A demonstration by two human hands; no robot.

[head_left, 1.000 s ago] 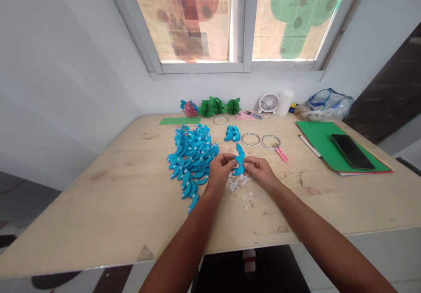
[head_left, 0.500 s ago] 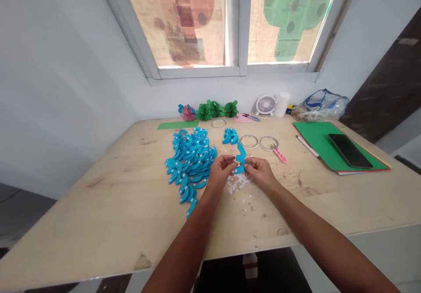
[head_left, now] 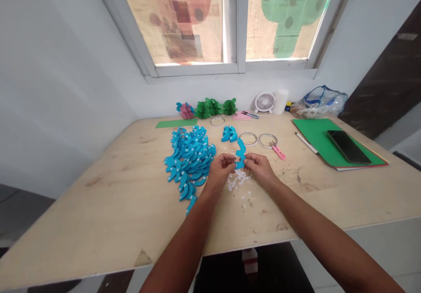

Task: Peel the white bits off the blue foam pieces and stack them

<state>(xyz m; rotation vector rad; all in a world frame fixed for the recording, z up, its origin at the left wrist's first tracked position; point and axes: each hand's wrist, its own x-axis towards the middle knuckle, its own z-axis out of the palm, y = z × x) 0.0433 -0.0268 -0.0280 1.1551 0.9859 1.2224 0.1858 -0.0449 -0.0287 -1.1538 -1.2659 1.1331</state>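
Between my two hands is a curved blue paper piece (head_left: 241,146), an S-like strip standing up from my fingertips. My left hand (head_left: 221,169) pinches its lower left end. With thumb and fingers closed, my right hand (head_left: 258,166) grips the lower right side. Small white paper scraps (head_left: 238,179) lie on the table just below the fingers. To the left spreads a large heap of blue curved paper pieces (head_left: 190,152), many with white tabs. A smaller blue stack (head_left: 229,133) sits beyond my hands.
Rolls of narrow tape (head_left: 268,141) and pink-handled snips (head_left: 278,150) lie right of centre. Farther right, a phone (head_left: 348,147) rests on a green folder (head_left: 309,130). Along the wall stand green paper ornaments (head_left: 213,107), a small fan (head_left: 264,102) and a white cylinder (head_left: 281,101).
The view has shifted slightly, so everything sits a little higher. Both hands keep hold of the blue paper piece, its lower end now turned a little between the fingers.
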